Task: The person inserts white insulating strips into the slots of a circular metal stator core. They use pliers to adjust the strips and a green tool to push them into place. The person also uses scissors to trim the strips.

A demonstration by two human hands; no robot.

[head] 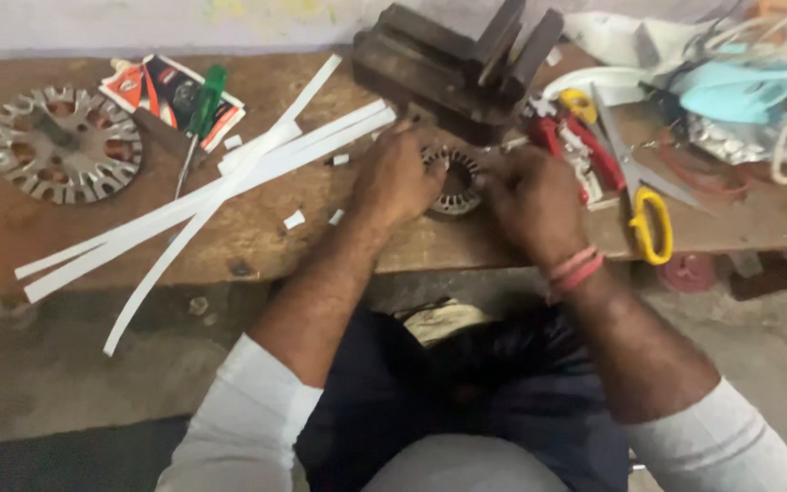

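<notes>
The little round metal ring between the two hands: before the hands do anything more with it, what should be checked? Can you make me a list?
1. Slotted metal ring rests flat on the wooden bench: ok.
2. Left hand steadies the ring's left side: ok.
3. Right hand has a grip on the ring's right side: cannot tell, fingers hide the contact.
4. White paper strips lie within reach: ok.
5. Yellow-handled scissors lie shut, blades away from the hands: cannot tell.
6. Small white paper scraps kept off the working spot: not ok, several lie beside the left hand.
</notes>
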